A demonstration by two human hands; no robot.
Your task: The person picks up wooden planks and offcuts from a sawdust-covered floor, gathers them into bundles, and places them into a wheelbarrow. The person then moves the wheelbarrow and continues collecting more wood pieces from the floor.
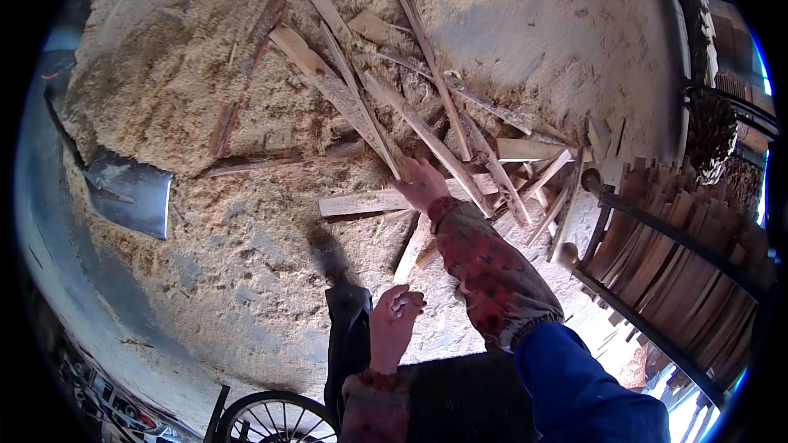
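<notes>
My right hand [424, 186] reaches forward over a loose heap of wood offcuts, its fingers closed at the near end of a long thin wooden strip [358, 92]. That strip lies along a wider pale slat [316, 67]. Just beneath the hand, a flat board [357, 202] lies crosswise. Other slats [427, 138] are scattered to the right of the strip, several of them crossing. Nearer my body, my left hand [396, 316] is held up with its fingers curled in, and nothing shows in them.
Sawdust [189, 57] covers much of the floor. A metal shovel blade [130, 193] rests at the left. To the right, a metal rack [673, 238] holds stacked wood strips. A spoked wheel [279, 420] stands at the lower edge, near my dark-clad leg [348, 336].
</notes>
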